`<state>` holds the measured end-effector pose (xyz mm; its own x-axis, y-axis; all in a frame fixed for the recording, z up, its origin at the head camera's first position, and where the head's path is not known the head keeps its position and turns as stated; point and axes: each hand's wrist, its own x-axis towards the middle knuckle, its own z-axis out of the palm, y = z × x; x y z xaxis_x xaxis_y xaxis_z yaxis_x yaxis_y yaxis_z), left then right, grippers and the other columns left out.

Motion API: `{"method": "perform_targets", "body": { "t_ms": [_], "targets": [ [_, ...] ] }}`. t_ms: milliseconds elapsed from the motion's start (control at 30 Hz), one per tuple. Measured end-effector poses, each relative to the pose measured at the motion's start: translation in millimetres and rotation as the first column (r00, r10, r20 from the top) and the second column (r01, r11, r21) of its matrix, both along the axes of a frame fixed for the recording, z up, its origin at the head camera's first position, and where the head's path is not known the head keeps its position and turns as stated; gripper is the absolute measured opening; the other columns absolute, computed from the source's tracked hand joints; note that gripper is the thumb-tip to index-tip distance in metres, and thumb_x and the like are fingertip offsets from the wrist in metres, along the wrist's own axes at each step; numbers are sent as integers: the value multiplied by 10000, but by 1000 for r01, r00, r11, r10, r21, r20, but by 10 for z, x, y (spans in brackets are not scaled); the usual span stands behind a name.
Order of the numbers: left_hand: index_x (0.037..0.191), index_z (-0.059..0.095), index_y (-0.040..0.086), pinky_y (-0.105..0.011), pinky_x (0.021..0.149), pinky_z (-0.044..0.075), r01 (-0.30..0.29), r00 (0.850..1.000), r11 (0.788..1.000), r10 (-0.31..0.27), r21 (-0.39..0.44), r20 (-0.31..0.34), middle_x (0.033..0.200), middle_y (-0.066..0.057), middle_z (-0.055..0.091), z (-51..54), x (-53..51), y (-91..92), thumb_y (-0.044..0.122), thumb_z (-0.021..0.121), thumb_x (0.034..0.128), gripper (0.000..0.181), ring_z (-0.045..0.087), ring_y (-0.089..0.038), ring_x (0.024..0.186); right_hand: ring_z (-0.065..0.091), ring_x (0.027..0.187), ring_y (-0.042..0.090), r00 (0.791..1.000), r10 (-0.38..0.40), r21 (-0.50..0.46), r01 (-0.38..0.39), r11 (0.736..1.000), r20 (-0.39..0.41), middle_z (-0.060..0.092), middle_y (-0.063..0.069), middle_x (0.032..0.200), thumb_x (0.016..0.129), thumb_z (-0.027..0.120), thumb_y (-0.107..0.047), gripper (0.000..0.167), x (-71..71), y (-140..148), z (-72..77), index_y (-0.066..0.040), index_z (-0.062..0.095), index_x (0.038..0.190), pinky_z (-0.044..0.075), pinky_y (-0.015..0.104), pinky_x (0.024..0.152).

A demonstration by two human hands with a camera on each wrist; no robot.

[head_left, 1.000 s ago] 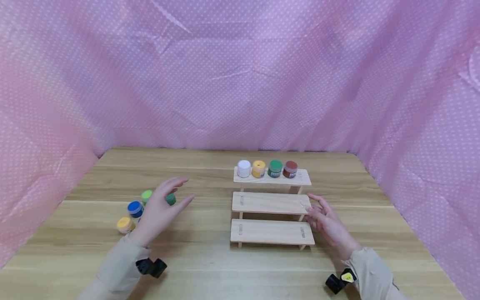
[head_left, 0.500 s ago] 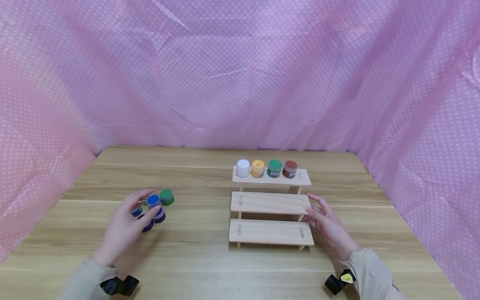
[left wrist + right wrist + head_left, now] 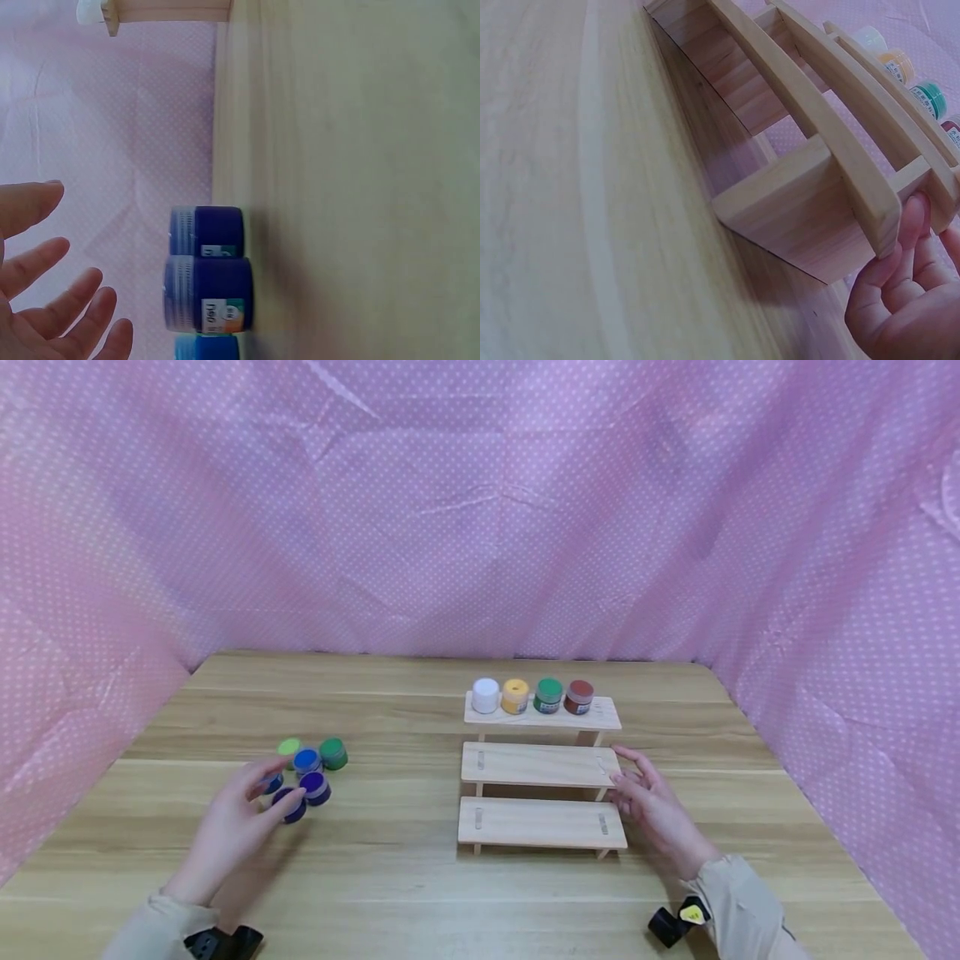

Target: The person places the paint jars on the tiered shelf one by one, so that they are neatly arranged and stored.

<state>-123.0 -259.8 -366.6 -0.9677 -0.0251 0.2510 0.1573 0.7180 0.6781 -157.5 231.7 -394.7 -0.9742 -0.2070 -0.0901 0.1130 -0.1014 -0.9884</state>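
My left hand [image 3: 228, 818] hovers at the near left side of a cluster of small paint jars, fingers apart and nothing held. Two purple jars [image 3: 315, 788] stand nearest its thumb, with a blue jar [image 3: 307, 763] just behind. Another blue jar [image 3: 273, 782] is partly hidden by the fingers. In the left wrist view the hand [image 3: 60, 292] is apart from the purple jar [image 3: 214, 294]. On the right, my right hand [image 3: 660, 814] grips the right end of a three-step wooden rack [image 3: 542, 822], its fingers and thumb at the middle step's edge.
Light green [image 3: 289, 749] and green [image 3: 333, 753] jars sit at the back of the cluster. White [image 3: 485, 696], yellow [image 3: 514, 697], green [image 3: 548, 696] and brown [image 3: 579, 697] jars line the rack's top step. A pink dotted curtain [image 3: 480, 527] surrounds the wooden table [image 3: 390, 893].
My left hand has moved left and nearer to me, uncovering the blue and purple jars, while the yellow jar has gone out of sight behind it. The right hand keeps its place on the rack.
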Motion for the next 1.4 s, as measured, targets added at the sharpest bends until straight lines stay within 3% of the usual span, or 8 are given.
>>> {"method": "perform_targets", "body": {
  "t_ms": [133,333,567,867,1167,1400],
  "targets": [
    [1254,534,-45,-634,866,471,-8,999,1000,7,10,43,1239,-294,498,-29,2,-24,161,677,881,449,518,-479,1093,540,718,32,1000,-7,8,7,1000,8,617,-93,926,974,483,-85,358,4,1,1,-359,441,1200,448,142,625],
    [1240,547,-51,-594,858,494,-3,997,999,6,-40,71,1186,-312,547,-83,-16,-53,181,683,878,451,551,-467,1058,547,735,25,1000,-13,4,13,1000,4,625,-92,934,972,490,-85,358,3,4,-9,-356,452,1202,464,144,656],
    [1260,535,-44,-579,908,473,4,992,999,0,-35,124,1213,-310,551,-100,-19,-95,234,648,906,463,541,-451,1099,600,836,47,1000,-23,39,22,999,17,646,-109,987,977,483,-110,371,-9,3,-5,-268,381,1296,501,167,769],
    [1268,538,-31,-604,900,465,24,983,997,-10,-72,182,1217,-321,550,-123,-36,-124,251,651,904,475,550,-478,1087,520,717,35,999,-33,35,32,999,29,603,-88,927,977,485,-105,340,3,-17,-10,-348,422,1206,429,151,637],
    [1235,562,-41,-578,858,499,63,972,993,-38,-103,232,1182,-286,581,-105,-60,-144,255,653,901,456,576,-454,1057,570,805,40,999,-43,28,42,999,23,605,-83,986,979,483,-104,337,7,-14,-18,-340,419,1211,489,157,733],
    [1202,580,-62,-524,794,534,105,976,984,-73,-144,207,1119,-279,607,-111,-77,-155,132,706,843,427,604,-409,991,592,803,35,1000,-25,4,25,1000,-4,617,-86,969,980,483,-101,346,6,-9,-24,-290,401,1258,503,161,724]
  ]
}}
